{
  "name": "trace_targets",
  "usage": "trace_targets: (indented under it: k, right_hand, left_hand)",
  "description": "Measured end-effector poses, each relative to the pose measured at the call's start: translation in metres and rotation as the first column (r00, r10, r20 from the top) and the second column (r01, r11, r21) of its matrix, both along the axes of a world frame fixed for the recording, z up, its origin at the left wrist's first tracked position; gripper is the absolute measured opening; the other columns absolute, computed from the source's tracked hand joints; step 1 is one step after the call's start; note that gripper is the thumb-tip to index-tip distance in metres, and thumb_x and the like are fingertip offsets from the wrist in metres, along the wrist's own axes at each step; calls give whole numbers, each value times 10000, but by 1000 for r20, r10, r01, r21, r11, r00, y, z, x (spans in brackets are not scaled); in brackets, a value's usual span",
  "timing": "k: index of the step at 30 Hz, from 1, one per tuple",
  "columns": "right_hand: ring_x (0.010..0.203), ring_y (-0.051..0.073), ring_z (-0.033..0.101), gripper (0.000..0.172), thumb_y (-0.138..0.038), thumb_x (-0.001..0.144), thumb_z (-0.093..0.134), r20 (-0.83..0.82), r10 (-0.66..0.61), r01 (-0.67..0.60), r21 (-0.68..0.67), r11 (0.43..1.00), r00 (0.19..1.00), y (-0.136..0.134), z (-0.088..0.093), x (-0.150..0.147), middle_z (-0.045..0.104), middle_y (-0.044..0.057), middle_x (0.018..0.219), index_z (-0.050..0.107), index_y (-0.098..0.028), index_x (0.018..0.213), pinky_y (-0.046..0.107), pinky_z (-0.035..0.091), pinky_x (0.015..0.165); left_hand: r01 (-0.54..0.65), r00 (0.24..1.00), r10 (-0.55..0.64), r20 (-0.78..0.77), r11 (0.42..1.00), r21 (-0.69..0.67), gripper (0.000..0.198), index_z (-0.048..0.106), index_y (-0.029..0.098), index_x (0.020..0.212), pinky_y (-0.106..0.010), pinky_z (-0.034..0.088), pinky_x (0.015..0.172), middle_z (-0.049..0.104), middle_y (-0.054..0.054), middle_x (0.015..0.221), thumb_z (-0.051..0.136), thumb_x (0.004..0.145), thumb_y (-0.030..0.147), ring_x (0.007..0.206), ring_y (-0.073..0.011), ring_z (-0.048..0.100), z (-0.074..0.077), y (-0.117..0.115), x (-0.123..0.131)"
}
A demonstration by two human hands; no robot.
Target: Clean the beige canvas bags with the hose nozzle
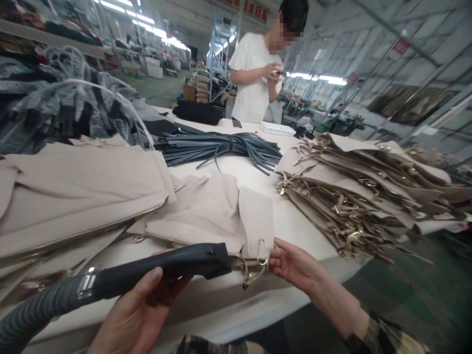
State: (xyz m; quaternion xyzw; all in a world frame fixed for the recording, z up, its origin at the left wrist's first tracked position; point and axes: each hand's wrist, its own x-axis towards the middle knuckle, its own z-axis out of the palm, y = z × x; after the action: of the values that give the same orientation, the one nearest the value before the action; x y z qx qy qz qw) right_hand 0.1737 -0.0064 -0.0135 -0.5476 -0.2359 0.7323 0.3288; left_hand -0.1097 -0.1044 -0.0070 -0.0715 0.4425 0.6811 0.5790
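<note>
Beige leather panel (206, 211) flat on white table (295, 226), near edge — metal ring tab (261, 248) pinched by right hand (295, 265); vacuum nozzle (162, 268) gripped in left hand (143, 309), long axis pointing right toward tab — nearly touching.

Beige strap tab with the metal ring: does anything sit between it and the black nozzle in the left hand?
Nothing visible does. The nozzle in the left hand ends right beside the strap tab, which the right hand pinches at its ring end on the table edge.
</note>
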Motion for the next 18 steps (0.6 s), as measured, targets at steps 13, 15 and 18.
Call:
trace_targets:
  k: [13, 15, 18]
  right_hand:
    - [817, 216, 671, 407, -538, 738, 754, -6, -397, 347, 498, 795, 918, -40, -64, -91, 721, 51, 844, 645, -191, 919, 336, 539, 758]
    - [650, 190, 619, 340, -513, 789, 693, 166, -462, 307, 550, 776, 871, -12, -57, -79, 658, 27, 696, 611, -183, 792, 303, 504, 609]
    - [509, 163, 512, 317, -392, 912, 516, 583, -406, -86, 637, 766, 704, 22, -19, -45, 535, 7, 558, 595, -174, 696, 286, 425, 502]
  left_hand:
    - [22, 994, -18, -104, 999, 36, 300, 780, 317, 796, -433, 538, 995, 793, -4, 945, 869, 545, 453, 1375, -347, 436, -1, -17, -39]
    - [48, 991, -43, -124, 998, 40, 246, 780, 346, 792, -397, 540, 987, 777, 33, 1024, 830, 601, 492, 1402, -313, 391, 1, -18, -41]
    - [125, 989, -116, -91, 987, 103, 248, 775, 403, 913, -396, 531, 993, 737, 62, 1128, 783, 678, 483, 1402, -282, 381, -5, -21, -54]
